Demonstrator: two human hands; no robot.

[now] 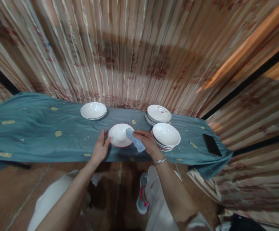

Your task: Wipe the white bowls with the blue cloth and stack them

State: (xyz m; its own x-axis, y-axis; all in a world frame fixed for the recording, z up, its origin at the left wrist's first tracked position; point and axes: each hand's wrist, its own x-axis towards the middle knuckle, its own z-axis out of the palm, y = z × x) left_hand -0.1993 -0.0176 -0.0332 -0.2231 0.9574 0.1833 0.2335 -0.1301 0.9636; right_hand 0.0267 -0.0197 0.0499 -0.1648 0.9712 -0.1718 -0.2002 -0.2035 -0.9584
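Nearest the body: right hand (pixel 147 141) closed around a pale blue cloth (pixel 135 140), one end pressed on the right rim of a white red-rimmed bowl (pixel 119 134), the other hanging toward the body — long axis running from bowl rim down and to the right. Left hand (pixel 101 148) open, fingers spread, touching the bowl's left edge. Bowl upright, mouth up, round, no long axis, sitting between both hands on the teal-clothed tabletop (pixel 38 134), near its front edge. Just right: a stack of bowls (pixel 166 136). Behind that, a stack of plates (pixel 158 114); far left, another bowl pair (pixel 93 110). Far right — a dark phone (pixel 211 144).
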